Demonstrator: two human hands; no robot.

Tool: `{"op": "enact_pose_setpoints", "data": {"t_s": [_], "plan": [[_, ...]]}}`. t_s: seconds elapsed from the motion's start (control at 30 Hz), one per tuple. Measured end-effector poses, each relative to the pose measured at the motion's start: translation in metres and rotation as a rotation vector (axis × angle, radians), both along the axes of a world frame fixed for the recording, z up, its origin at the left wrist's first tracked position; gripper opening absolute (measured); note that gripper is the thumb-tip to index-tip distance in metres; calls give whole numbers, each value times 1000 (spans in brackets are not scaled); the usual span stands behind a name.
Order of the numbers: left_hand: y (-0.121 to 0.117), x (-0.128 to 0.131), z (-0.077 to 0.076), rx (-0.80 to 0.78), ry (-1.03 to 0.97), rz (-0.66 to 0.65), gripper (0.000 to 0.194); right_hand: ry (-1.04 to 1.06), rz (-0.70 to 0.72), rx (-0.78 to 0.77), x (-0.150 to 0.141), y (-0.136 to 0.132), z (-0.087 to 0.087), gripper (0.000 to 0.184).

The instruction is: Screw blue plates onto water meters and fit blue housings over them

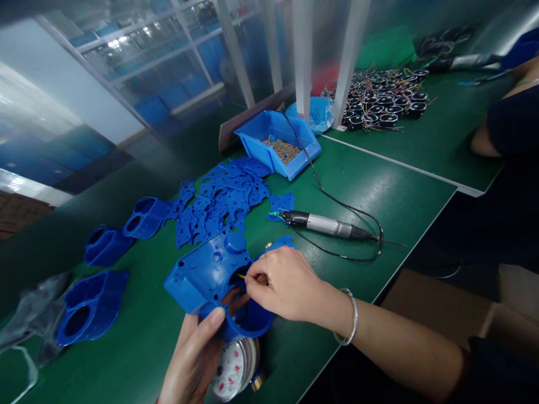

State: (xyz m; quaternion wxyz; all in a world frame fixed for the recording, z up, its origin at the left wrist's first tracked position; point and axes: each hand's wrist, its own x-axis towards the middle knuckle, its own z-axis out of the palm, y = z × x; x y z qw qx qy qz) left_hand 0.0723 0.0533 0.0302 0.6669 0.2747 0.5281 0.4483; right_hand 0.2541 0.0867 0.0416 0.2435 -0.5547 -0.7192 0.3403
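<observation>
My left hand (pixel 196 353) grips the lower rim of a blue plastic housing (pixel 210 272), held tilted over a round white-faced meter (pixel 233 370) with brass fittings. My right hand (pixel 286 283), a silver bangle on its wrist, pinches a thin brass-coloured pin (pixel 252 278) at the housing's opening. Both hands are closed. An electric screwdriver (pixel 328 225) lies just beyond my right hand, its black cable looping over the green table (pixel 370 191).
A pile of flat blue plastic plates (pixel 223 199) lies behind the housing. Three more blue housings (pixel 90 306) sit at the left. A blue bin of small screws (pixel 282 145) stands farther back. Black wired parts (pixel 379 101) fill the neighbouring table, where another person's arm (pixel 492 140) rests.
</observation>
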Motion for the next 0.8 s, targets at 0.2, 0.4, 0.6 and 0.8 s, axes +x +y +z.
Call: {"op": "enact_pose_setpoints", "data": {"t_s": [0.2,0.4,0.6,0.8], "plan": [[2,6,5,17,104,-52,77,-197,-11,134,-5,-5,2,29],[-2,15,9,79,388,-53,65,-130,40,81,-5,-11,0,30],[0,19,4,175,548,-159,46,314,-113,-51,-4,-16,-9,15],[1,42,10,166,451,-31,59,908,-5,-416,17,-17,-16,38]]}}
